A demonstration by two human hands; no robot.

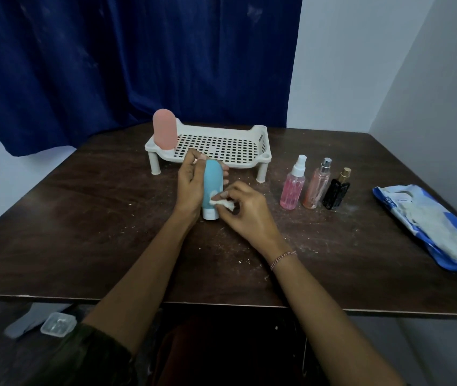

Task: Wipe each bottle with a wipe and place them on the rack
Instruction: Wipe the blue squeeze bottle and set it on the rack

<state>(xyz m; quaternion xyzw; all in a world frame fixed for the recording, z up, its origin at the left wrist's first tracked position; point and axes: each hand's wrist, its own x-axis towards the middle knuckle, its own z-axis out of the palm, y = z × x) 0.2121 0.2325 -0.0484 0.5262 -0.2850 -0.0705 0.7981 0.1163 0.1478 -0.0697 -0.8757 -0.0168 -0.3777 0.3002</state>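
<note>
**While the teal bottle is under the wipe: tabletop stock**

Item 1: teal bottle, a soft tube with a white cap. It is upright with the cap downward, just in front of the rack. Whether the cap rests on the tabletop cannot be told.

Item 2: left hand, fingers curled round the upper part of the teal bottle and gripping it from the left side.

Item 3: right hand, fingertips pinching a small crumpled white wipe, which is pressed against the lower body of the teal bottle. A thin bracelet is on the wrist.

Item 4: rack, cream plastic with a perforated floor and short legs, standing toward the far side of the tabletop.

Item 5: pink bottle, rounded and upright at the left end of the rack.

Item 6: three bottles in a row to the right of the rack, close together. From left to right they are a pink spray bottle, a peach spray bottle with a silver top, and a black bottle with a gold top.

Item 7: blue wipe pack, lying open and flat at the right edge of the tabletop, well apart from the bottles.

Item 8: dark blue curtain behind the tabletop.
</note>
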